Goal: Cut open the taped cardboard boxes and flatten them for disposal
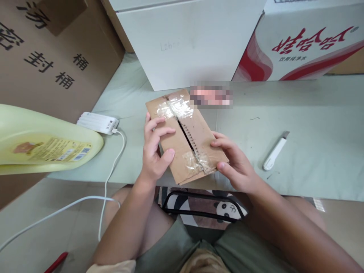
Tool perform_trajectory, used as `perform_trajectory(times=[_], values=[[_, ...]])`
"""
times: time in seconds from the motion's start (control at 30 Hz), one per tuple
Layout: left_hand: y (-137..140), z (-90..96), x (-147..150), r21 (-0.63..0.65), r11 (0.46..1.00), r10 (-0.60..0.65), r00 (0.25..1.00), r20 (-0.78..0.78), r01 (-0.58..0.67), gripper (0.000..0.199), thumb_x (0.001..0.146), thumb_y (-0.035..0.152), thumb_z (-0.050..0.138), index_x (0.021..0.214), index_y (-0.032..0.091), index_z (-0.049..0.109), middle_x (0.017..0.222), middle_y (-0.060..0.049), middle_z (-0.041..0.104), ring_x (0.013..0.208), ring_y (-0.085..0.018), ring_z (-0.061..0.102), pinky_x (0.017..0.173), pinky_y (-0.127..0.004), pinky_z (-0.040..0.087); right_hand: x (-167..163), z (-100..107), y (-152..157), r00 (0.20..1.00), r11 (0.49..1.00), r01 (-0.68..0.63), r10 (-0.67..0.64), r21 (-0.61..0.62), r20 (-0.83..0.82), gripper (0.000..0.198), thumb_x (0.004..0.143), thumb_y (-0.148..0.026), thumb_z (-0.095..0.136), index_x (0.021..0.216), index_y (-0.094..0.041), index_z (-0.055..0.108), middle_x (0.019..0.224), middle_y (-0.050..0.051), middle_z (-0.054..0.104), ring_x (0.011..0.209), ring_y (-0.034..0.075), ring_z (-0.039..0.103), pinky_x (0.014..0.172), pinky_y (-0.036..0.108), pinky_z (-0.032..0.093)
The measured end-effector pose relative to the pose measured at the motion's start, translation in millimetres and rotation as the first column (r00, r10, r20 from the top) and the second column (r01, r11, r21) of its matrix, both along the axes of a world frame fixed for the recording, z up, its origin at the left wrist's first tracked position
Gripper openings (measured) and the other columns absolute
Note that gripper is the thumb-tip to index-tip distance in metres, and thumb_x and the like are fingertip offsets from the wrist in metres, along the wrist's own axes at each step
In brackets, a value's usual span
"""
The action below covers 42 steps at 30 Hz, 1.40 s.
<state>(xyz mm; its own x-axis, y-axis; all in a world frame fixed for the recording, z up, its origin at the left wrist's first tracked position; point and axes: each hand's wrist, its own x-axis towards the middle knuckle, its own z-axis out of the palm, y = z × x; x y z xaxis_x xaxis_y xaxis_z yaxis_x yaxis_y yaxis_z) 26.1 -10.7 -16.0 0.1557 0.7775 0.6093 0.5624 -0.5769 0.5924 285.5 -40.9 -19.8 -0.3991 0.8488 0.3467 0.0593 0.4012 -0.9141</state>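
1 taped cardboard box (203,132): left hand (153,155) touching, right hand (237,163) gripping its edge.

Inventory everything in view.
Carton: 1, brown, centre
Knife: 1, white, right
Cloth: 1, green, centre
White box: 1, white, back
Printed box: 1, white-red, right
Big box: 1, brown, left
Box edges: 2, brown, back
Bottle: 1, yellow, left
Power bank: 1, white, left
Cable: count unclear, white, left
Blurred patch: 1, reddish, beyond carton
Panda print: 1, multicoloured, bottom
Frame: 1, black, bottom
Red object: 1, red, bottom-left
Clothing: count unclear, green/beige, bottom
Arms: 2, bottom
Legs: 2, bottom
Left hand: 1, on carton
Right hand: 1, on carton
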Motion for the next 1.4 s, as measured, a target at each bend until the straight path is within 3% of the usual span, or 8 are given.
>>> perform_trajectory(times=[0.2, 0.3, 0.37, 0.47, 0.57, 0.8, 1.17, 1.4], values=[[3, -4.0, 1, 0.058, 0.998, 0.027, 1.000, -0.009, -0.026, 0.034, 0.095, 0.058, 0.048, 0.115, 0.033, 0.062, 0.129, -0.006, 0.056, 0.133, -0.030, 0.055, 0.132, -0.062, 0.021, 9, 3, -3, 0.997, 0.969, -0.053, 0.037, -0.243, -0.069, 0.055, 0.096, -0.048, 0.065, 0.143, -0.044, 0.035, 0.158, 0.007, 0.040, 0.139, 0.026, 0.053, 0.105, 0.045, 0.055], [3, -5.6, 1, 0.071, 0.997, 0.027, 1.000, -0.007, -0.027, 0.035, 0.095, 0.058, 0.047, 0.116, 0.033, 0.062, 0.130, -0.006, 0.056, 0.135, -0.031, 0.054, 0.131, -0.063, 0.022, 32, 9, 3, 0.983, 0.940, 0.140, -0.095, -0.310, 0.156, 0.052, 0.093, -0.054, 0.064, 0.138, -0.037, 0.045, 0.143, 0.010, 0.053, 0.117, 0.027, 0.065, 0.094, 0.046, 0.058], [3, -5.8, 2, 0.079, 0.997, 0.018, 1.000, 0.001, -0.018, 0.034, 0.095, 0.056, 0.049, 0.117, 0.034, 0.062, 0.130, -0.005, 0.056, 0.134, -0.030, 0.054, 0.131, -0.063, 0.022, 54, 9, 11, 0.826, 0.871, 0.447, -0.315, -0.203, 0.467, 0.045, 0.091, -0.054, 0.061, 0.128, -0.029, 0.059, 0.127, 0.014, 0.060, 0.104, 0.029, 0.066, 0.087, 0.050, 0.058], [2, -4.9, 2, 0.089, 0.996, 0.013, 1.000, -0.002, -0.013, 0.033, 0.096, 0.054, 0.049, 0.119, 0.034, 0.061, 0.129, -0.005, 0.056, 0.131, -0.029, 0.056, 0.131, -0.063, 0.022, 87, 1, 22, 0.355, 0.687, 0.725, -0.445, 0.060, 0.822, 0.051, 0.084, -0.055, 0.062, 0.122, -0.022, 0.068, 0.120, 0.022, 0.058, 0.105, 0.041, 0.063, 0.082, 0.060, 0.054], [2, -3.9, 3, 0.086, 0.996, 0.017, 1.000, -0.011, -0.016, 0.033, 0.097, 0.054, 0.048, 0.119, 0.034, 0.061, 0.129, -0.005, 0.056, 0.131, -0.029, 0.056, 0.131, -0.063, 0.023, 106, -13, 27, 0.182, 0.713, 0.689, -0.345, 0.131, 0.921, 0.053, 0.084, -0.052, 0.061, 0.125, -0.018, 0.069, 0.113, 0.023, 0.059, 0.103, 0.043, 0.063, 0.084, 0.061, 0.053], [3, -4.5, 3, 0.095, 0.995, 0.013, 1.000, 0.004, -0.014, 0.032, 0.097, 0.052, 0.049, 0.119, 0.033, 0.061, 0.129, -0.005, 0.057, 0.131, -0.028, 0.056, 0.131, -0.061, 0.023, 86, -24, 25, 0.579, 0.934, 0.317, -0.329, 0.165, 0.746, 0.036, 0.087, -0.024, 0.049, 0.116, -0.022, 0.071, 0.103, 0.012, 0.064, 0.088, 0.026, 0.065, 0.085, 0.044, 0.056], [2, -4.0, 2, 0.068, 0.997, 0.035, 0.999, -0.028, -0.033, 0.034, 0.096, 0.056, 0.047, 0.118, 0.034, 0.061, 0.130, -0.004, 0.057, 0.132, -0.029, 0.055, 0.131, -0.062, 0.023, 65, -24, 32, 0.515, 0.905, 0.411, -0.328, 0.108, 0.792, 0.034, 0.085, -0.032, 0.054, 0.112, -0.020, 0.070, 0.087, 0.007, 0.069, 0.080, 0.025, 0.065, 0.072, 0.037, 0.050], [1, -4.0, 2, 0.053, 0.998, 0.025, 1.000, -0.003, -0.025, 0.034, 0.095, 0.057, 0.048, 0.117, 0.035, 0.061, 0.131, -0.005, 0.057, 0.134, -0.030, 0.054, 0.131, -0.063, 0.023, 52, -2, 29, 0.666, 0.795, 0.605, -0.474, -0.045, 0.576, 0.026, 0.085, -0.036, 0.052, 0.100, -0.021, 0.067, 0.071, 0.002, 0.064, 0.060, 0.018, 0.056, 0.061, 0.033, 0.044]])
